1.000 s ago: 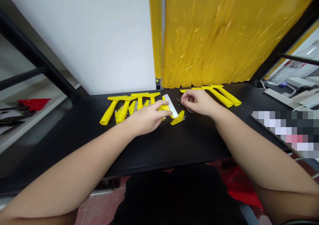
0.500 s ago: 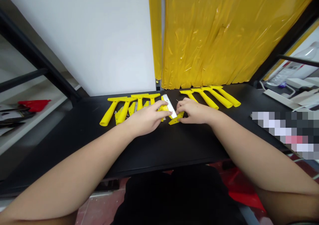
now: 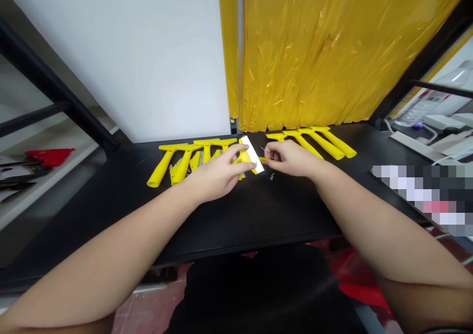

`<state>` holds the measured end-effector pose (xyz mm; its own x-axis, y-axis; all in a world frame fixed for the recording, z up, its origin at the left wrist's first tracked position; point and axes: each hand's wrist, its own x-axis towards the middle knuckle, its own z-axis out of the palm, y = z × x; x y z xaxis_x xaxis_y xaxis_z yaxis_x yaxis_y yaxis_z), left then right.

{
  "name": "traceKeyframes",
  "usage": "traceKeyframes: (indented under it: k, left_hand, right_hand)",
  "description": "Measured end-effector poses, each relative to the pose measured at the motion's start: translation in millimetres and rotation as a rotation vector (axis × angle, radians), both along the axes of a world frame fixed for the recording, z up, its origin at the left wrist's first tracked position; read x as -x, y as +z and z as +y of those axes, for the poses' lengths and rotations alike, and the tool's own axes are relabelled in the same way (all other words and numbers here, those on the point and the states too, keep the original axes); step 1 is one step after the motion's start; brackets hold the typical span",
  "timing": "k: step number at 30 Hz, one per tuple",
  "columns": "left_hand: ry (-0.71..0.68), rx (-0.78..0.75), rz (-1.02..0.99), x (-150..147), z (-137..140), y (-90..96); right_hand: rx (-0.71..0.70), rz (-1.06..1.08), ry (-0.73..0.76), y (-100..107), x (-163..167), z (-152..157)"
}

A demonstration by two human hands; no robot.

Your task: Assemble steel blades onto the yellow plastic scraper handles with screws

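Note:
My left hand (image 3: 219, 174) is closed around a yellow scraper with a pale flat blade (image 3: 253, 152), which tilts down to the right. Just beside it, my right hand (image 3: 291, 157) pinches a small yellow plate (image 3: 263, 160), now seen almost edge-on and largely covered by the fingers. A thin dark tip pokes out above those fingers; its kind is unclear. Tiny metal pieces, perhaps screws, (image 3: 272, 176) lie on the black table below my right hand. Most of the held scraper's handle is hidden behind my left hand.
Several yellow scraper handles (image 3: 158, 169) lie left on the black table (image 3: 236, 220), with small yellow plates (image 3: 195, 160) among them. More yellow handles (image 3: 328, 144) lie at the back right. A white panel (image 3: 177, 63) and yellow plastic sheeting (image 3: 314, 53) stand behind.
My right hand has lifted the yellow plate off the table and turned it toward the blade. Small metal pieces now show where it lay. The scraper in my left hand has tilted slightly.

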<state>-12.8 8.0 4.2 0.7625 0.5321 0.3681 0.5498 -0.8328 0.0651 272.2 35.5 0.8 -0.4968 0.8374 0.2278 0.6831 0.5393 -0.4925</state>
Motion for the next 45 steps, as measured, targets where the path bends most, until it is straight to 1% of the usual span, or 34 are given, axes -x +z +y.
traceKeyframes:
  k: [3, 6, 7, 11, 14, 18, 21, 25, 29, 32, 38, 41, 45]
  left_hand:
    - [-0.005, 0.0, -0.007, 0.0, -0.2, -0.2]
    - [-0.01, -0.002, -0.003, 0.2, -0.6, -0.4]
    - [-0.011, -0.006, -0.001, 0.2, -0.7, -0.4]
    - [-0.01, -0.022, 0.005, 0.0, -0.8, 0.1]
    - [0.004, -0.021, 0.018, -0.1, -0.6, -0.1]
    - [-0.003, -0.015, 0.019, 0.2, -0.8, -1.1]
    - [-0.002, 0.005, 0.022, 0.3, -0.9, -1.3]
    - [-0.007, 0.024, -0.005, -0.1, -0.3, -1.5]
    - [-0.019, 0.008, 0.0, 0.0, 0.2, -2.1]
    - [-0.013, -0.002, 0.018, 0.1, 0.0, -2.6]
    - [-0.037, -0.021, 0.01, -0.1, 0.5, -4.4]
    - [-0.043, -0.03, 0.01, 0.0, 0.9, -4.3]
    - [-0.072, -0.061, 0.015, 0.2, 1.1, -3.6]
  right_hand:
    - [0.098, 0.199, -0.095, -1.6, -8.4, 4.8]
    - [0.248, 0.399, -0.092, -4.6, -8.4, 7.9]
    - [0.26, 0.424, -0.079, -4.9, -6.6, 7.8]
    - [0.225, 0.412, -0.01, -2.1, 2.6, 3.7]
    - [0.288, 0.462, 0.026, -1.4, 5.7, 2.6]
    - [0.359, 0.671, -0.025, -4.0, 4.5, 3.8]
    - [0.436, 0.824, -0.042, -1.2, 3.1, 2.0]
    - [0.533, 0.908, -0.092, 5.3, 1.3, 1.2]
    - [0.547, 1.003, -0.154, 3.1, 2.6, 5.1]
    - [0.531, 1.009, -0.134, -0.3, 8.6, 4.2]
    - [0.515, 0.899, -0.067, -0.6, 22.8, -6.0]
    - [0.503, 0.874, -0.05, -1.5, 24.3, -6.8]
    - [0.534, 0.848, -0.007, -4.2, 23.3, -5.4]
